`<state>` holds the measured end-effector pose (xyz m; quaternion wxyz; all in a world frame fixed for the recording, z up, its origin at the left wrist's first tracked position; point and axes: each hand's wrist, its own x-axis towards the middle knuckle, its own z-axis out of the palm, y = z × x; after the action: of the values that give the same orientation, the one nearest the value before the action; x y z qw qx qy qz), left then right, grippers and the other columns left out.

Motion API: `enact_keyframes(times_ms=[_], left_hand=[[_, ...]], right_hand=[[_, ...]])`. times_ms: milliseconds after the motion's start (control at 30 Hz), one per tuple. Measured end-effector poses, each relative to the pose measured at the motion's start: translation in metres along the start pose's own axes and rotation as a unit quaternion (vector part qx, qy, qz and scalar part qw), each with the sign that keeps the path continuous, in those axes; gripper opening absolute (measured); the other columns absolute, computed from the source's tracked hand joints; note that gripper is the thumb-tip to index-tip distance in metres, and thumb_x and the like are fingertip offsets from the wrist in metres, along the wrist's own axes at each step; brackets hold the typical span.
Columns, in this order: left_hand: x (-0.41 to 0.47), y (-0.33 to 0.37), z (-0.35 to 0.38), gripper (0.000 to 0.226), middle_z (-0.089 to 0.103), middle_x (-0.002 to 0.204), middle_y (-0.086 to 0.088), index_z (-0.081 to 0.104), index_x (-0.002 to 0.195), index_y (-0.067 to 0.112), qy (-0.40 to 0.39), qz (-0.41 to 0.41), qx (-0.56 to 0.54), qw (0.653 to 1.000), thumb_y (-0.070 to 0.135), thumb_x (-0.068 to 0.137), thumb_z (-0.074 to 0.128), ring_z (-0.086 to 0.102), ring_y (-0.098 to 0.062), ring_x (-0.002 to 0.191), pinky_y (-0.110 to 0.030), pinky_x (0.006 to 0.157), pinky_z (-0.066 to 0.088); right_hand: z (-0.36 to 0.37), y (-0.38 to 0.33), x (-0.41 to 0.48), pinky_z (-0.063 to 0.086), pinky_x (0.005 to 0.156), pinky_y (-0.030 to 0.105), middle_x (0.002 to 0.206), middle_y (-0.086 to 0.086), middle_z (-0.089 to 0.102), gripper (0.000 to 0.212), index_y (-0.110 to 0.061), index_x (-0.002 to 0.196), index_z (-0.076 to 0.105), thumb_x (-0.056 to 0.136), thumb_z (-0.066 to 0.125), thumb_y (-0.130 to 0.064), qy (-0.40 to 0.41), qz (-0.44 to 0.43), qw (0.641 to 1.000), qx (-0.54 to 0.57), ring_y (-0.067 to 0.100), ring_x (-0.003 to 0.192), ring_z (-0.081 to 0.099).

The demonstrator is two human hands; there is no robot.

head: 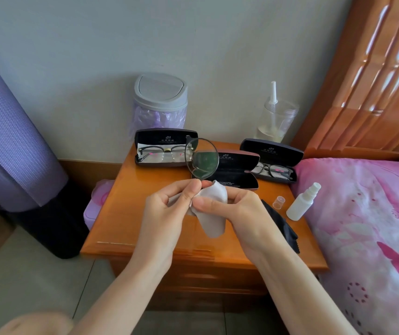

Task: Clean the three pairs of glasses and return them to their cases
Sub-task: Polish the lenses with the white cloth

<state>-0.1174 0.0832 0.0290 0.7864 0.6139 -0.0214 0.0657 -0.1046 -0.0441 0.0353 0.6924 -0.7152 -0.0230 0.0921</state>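
I hold a pair of round thin-framed glasses (202, 157) upright above the nightstand (130, 213); only one lens shows. My left hand (169, 209) pinches the frame at its lower edge. My right hand (237, 206) pinches a pale grey cloth (214, 213) around the hidden lens. Behind them lies an open, empty dark case (235, 170). An open case (165, 147) at the back left holds dark-framed glasses (162, 151) on a white cloth. Another open case (274, 160) at the back right holds a black-framed pair (272, 170).
A white spray bottle (302, 201) leans at the bed's edge with its clear cap (278, 202) beside it. A black cloth (283, 226) lies under my right wrist. A grey bin (161, 100) and a clear jar (277, 119) stand at the wall. A pink bedspread (367, 226) is at the right.
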Motion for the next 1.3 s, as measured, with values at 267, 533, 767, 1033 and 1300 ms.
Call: enact_keyframes(times_ms=[267,533,767,1033,1300], left_hand=[[0.003,-0.001,-0.005,0.018,0.073,0.076,0.016,0.071,0.083,0.026,0.012,0.017,0.019,1.000,0.035,0.079,0.056,0.065,0.006,0.083,-0.003,0.063,0.045],[0.002,0.000,-0.005,0.015,0.072,0.072,0.019,0.070,0.079,0.031,0.030,0.018,0.025,0.999,0.036,0.077,0.056,0.064,0.007,0.079,-0.004,0.063,0.046],[0.001,-0.001,-0.005,0.023,0.074,0.086,0.014,0.073,0.088,0.025,0.050,0.020,0.013,0.998,0.036,0.078,0.056,0.065,0.005,0.085,-0.007,0.068,0.047],[0.001,0.002,-0.006,0.019,0.075,0.078,0.007,0.074,0.081,0.022,0.085,-0.040,-0.060,0.994,0.031,0.081,0.057,0.069,-0.002,0.074,-0.014,0.060,0.054],[0.003,0.001,-0.008,0.022,0.076,0.085,0.002,0.076,0.080,0.022,0.078,-0.068,-0.091,0.990,0.036,0.073,0.061,0.071,-0.009,0.084,-0.018,0.068,0.057]], right_hand=[[0.009,0.010,-0.004,0.050,0.081,0.025,0.102,0.006,0.072,0.038,-0.008,0.105,0.072,0.081,0.062,-0.035,0.004,-0.008,0.996,0.093,0.017,0.095,0.064],[0.010,0.005,-0.004,0.049,0.062,0.019,0.085,0.002,0.072,0.039,-0.010,0.093,0.076,0.065,0.073,-0.037,0.046,0.018,0.995,0.090,0.014,0.078,0.061],[0.014,0.004,-0.005,0.049,0.061,0.018,0.080,0.001,0.069,0.039,-0.011,0.092,0.075,0.065,0.073,-0.038,0.033,0.003,0.998,0.050,0.012,0.074,0.060],[0.015,0.005,-0.013,0.050,0.063,0.017,0.086,0.010,0.073,0.025,-0.009,0.092,0.074,0.077,0.074,-0.029,-0.014,0.000,1.000,-0.007,0.013,0.073,0.063],[0.005,0.002,-0.018,0.046,0.062,0.008,0.071,-0.008,0.072,0.006,-0.017,0.081,0.074,0.080,0.072,-0.023,-0.028,0.006,0.999,-0.045,-0.001,0.067,0.063]])
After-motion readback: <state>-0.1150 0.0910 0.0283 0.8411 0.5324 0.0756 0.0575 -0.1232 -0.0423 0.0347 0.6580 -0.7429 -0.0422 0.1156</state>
